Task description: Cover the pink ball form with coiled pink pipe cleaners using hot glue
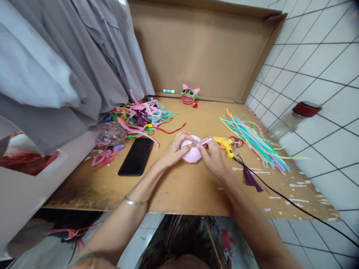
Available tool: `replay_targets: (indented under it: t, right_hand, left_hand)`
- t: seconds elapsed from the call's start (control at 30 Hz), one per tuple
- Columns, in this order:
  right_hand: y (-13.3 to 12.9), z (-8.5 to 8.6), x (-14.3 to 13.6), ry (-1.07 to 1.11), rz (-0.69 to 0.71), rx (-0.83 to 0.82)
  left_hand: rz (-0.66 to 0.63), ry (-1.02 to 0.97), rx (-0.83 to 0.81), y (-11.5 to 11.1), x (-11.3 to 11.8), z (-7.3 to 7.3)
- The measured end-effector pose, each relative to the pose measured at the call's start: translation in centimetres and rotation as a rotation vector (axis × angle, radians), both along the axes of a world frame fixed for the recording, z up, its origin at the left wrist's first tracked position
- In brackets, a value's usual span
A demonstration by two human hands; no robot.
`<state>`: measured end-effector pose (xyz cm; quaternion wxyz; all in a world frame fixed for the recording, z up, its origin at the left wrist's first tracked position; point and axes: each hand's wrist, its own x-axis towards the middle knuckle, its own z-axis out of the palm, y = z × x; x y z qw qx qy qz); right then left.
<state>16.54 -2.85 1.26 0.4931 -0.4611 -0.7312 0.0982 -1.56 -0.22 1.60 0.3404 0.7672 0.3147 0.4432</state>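
In the middle of the table sits a round pale-pink piece wound in rings of pipe cleaner, with a small greyish patch at its top centre. My left hand is closed around its left side, thumb pressed near the centre. At the right side my right hand pinches a pale-pink pipe cleaner, whose end sticks out past the fingers. Fingertips of both hands nearly meet over the patch. Just right of my right hand lies a yellow hot glue gun.
A black phone and tangled pipe cleaners lie left. On the right are straight pipe cleaners, scissors, a purple tassel, a black cord and a jar. A finished-looking animal-face ornament stands behind.
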Motion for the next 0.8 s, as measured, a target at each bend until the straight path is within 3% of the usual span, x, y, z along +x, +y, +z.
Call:
replay_targets:
  t: [0.8]
  right_hand:
    - [0.15,-0.19,0.00,0.007,0.014,0.006]
  left_hand:
    - [-0.032,-0.006,0.034,0.25,-0.03,-0.38]
